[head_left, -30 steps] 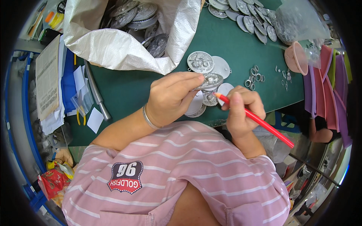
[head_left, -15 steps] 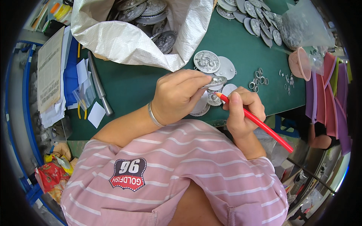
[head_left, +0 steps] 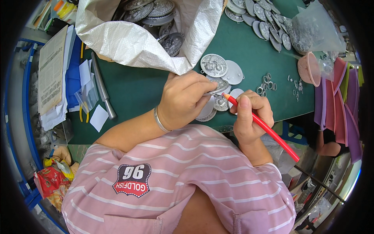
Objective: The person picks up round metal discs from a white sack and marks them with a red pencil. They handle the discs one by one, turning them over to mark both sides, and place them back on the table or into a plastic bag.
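My left hand [head_left: 181, 97], a bangle on its wrist, pinches a round silver-grey metal medallion [head_left: 219, 86] by its left side. The medallion is held tilted, part of its relief face showing. In my right hand [head_left: 255, 113] is a red pencil [head_left: 276, 135], its sharpened tip close to the medallion's lower right edge; whether they touch I cannot tell. Under and around my hands lie more medallions: one with a raised pattern [head_left: 214, 65], a plain-faced one [head_left: 233, 72] beside it, and several others partly hidden by my fingers.
A white woven sack [head_left: 128, 43] holding medallions stands at the far left. Behind on the right is a medallion pile [head_left: 269, 25] beside a clear plastic bag [head_left: 317, 29]. Small metal rings [head_left: 267, 85] and a pink cup [head_left: 309, 69] lie right. A metal rod [head_left: 102, 84] rests left.
The medallion in my left hand has tilted, so more of its relief face shows, and it sits slightly further left. The pencil has shifted slightly, its tip now nearer the medallion's edge.
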Tool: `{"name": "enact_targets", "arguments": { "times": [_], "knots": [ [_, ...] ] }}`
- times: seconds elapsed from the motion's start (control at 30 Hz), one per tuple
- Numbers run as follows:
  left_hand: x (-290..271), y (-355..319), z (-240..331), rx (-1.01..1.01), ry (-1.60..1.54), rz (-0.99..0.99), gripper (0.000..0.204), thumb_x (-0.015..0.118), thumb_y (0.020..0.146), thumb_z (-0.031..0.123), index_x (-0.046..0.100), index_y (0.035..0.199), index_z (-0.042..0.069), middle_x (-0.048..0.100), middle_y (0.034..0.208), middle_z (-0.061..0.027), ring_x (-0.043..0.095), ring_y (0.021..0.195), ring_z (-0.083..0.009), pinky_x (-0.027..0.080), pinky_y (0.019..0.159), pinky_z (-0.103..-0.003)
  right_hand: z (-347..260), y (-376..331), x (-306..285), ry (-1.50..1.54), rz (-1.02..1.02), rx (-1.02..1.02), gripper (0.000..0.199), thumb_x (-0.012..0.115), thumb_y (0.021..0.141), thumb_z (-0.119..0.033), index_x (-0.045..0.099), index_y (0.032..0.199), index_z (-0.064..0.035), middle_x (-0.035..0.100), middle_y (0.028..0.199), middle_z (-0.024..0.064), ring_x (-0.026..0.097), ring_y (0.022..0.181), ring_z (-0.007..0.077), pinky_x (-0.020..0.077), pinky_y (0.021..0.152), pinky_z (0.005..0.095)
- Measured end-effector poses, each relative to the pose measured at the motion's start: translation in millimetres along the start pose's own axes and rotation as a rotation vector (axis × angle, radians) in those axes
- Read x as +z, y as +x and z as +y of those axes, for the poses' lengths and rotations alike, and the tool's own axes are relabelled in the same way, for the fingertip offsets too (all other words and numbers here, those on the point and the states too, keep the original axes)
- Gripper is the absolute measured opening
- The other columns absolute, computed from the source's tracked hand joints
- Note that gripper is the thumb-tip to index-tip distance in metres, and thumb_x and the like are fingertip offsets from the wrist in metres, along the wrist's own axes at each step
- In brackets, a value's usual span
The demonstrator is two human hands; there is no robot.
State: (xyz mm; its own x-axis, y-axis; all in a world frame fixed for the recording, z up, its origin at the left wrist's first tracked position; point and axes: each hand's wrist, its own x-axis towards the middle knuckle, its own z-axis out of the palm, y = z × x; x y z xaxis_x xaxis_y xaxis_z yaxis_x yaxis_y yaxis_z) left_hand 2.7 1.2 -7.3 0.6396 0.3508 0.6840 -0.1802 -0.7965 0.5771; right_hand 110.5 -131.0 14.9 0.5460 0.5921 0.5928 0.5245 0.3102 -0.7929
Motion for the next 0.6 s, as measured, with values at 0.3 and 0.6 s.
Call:
{"name": "enact_targets", "arguments": {
  "times": [0.3, 0.6],
  "knots": [
    [0.1, -0.6, -0.1, 0.027, -0.041, 0.025, 0.031, 0.068, 0.055, -0.004, 0.064, 0.085, 0.004, 0.061, 0.078, -0.0047, 0.057, 0.066, -0.0211, 0.042, 0.059, -0.030, 5.1, -4.6, -0.6, -0.097, -0.070, 0.007, 0.014, 0.061, 0.079, 0.003, 0.051, 0.070, 0.0001, 0.056, 0.056, 0.0089, 0.050, 0.046, 0.0132, 0.0377, 0.042, 0.0250],
    [-0.1, 0.5, -1.7, 0.234, -0.010, 0.005, 0.036, 0.071, 0.054, -0.005, 0.066, 0.087, 0.005, 0.063, 0.086, -0.0062, 0.058, 0.074, -0.0242, 0.045, 0.062, -0.031, 7.2, 4.0, -2.7, 0.403, 0.058, 0.632, 0.011, 0.053, 0.090, -0.010, 0.047, 0.089, -0.0013, 0.061, 0.075, 0.0087, 0.057, 0.060, 0.0103, 0.0466, 0.055, 0.0217]
  ]
}}
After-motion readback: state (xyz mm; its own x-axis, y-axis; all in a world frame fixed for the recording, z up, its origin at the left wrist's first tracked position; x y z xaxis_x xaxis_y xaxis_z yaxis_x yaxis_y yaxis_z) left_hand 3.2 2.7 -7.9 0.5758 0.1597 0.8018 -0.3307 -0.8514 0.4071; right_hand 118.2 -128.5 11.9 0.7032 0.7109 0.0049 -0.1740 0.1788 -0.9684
